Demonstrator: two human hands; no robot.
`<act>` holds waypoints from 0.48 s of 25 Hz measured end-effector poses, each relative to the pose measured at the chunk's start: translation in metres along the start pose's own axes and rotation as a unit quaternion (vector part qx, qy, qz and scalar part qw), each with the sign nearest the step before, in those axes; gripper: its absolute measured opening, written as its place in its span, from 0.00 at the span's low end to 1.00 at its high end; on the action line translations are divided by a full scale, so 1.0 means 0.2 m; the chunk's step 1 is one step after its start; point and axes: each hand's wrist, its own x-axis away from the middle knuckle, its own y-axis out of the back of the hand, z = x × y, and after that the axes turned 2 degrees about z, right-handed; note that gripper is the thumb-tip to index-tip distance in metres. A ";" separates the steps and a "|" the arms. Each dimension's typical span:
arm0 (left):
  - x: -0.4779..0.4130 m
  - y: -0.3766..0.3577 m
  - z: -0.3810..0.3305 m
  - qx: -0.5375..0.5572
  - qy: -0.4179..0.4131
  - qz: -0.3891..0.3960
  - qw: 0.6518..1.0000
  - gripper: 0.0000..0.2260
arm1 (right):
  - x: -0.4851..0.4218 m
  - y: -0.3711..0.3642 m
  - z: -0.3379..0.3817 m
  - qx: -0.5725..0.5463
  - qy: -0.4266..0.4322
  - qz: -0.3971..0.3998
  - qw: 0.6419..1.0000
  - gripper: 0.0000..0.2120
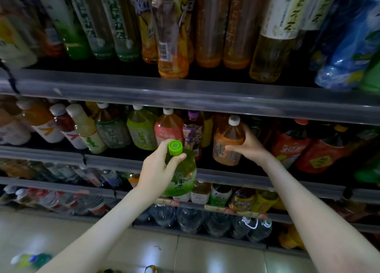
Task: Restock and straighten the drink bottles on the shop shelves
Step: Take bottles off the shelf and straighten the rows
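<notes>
Nearest me, my left hand point(158, 167) had its fingers curled round the neck of the green plastic tea bottle with the lime cap point(183, 182), held roughly upright just in front of the grey shelf rail point(226, 177). Farther in, my right hand point(248, 149) gripped the amber white-capped bottle point(226, 137) standing on that shelf. The dark gap point(208, 155) just left of it, behind the green bottle, looked the likely slot.

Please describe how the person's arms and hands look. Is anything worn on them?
The left hand and the right hand are bare: no gloves, no rings that I can see. The left forearm and the right forearm are bare too; no sleeve, watch or bracelet shows in the frame.
</notes>
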 end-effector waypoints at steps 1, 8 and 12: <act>0.01 0.02 0.02 -0.005 0.005 0.001 1.000 0.14 | -0.02 0.00 0.00 -0.003 -0.005 0.014 1.000 0.38; 0.01 0.09 0.05 0.002 0.026 0.023 0.999 0.13 | -0.05 -0.03 0.01 0.070 -0.020 -0.005 0.997 0.39; 0.00 0.09 0.02 0.031 0.047 0.024 0.998 0.10 | 0.06 -0.16 0.05 0.165 -0.043 -0.139 0.975 0.44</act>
